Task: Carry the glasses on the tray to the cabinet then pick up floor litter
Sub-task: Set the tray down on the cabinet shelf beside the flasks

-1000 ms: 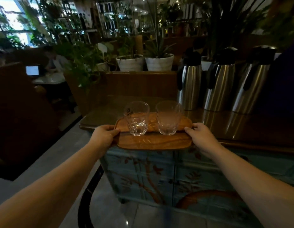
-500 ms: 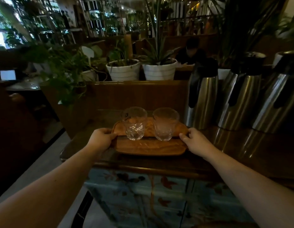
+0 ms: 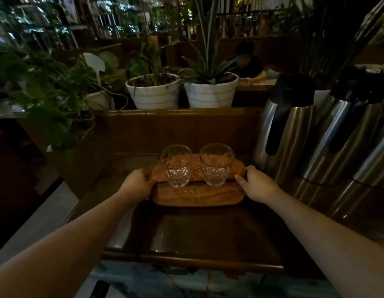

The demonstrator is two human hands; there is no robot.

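1. Both hands are clamping the wooden tray (image 3: 197, 194) by its short ends — the left hand (image 3: 137, 184) is wrapping its fingers under the left rim, and the right hand (image 3: 256, 186) is pinching the right rim with the thumb lying on top.
2. Two glasses (image 3: 176, 166) are standing upright on the tray's far half, side by side and just apart.
3. The tray is sitting over the dark cabinet top (image 3: 208, 235), towards its back; whether it is resting there yet is hard to tell.
4. Lowering it level and slowly looks wise — both ends together, so the glasses are not sliding or clinking.
5. The tray is an oval of warm, grained wood; the glasses are clear and faceted.
6. Right of the tray, steel flasks (image 3: 285, 130) with black tops are crowding close, so the right hand is needing care when letting go.
7. Behind the tray, white ribbed pots (image 3: 210, 94) are holding plants.
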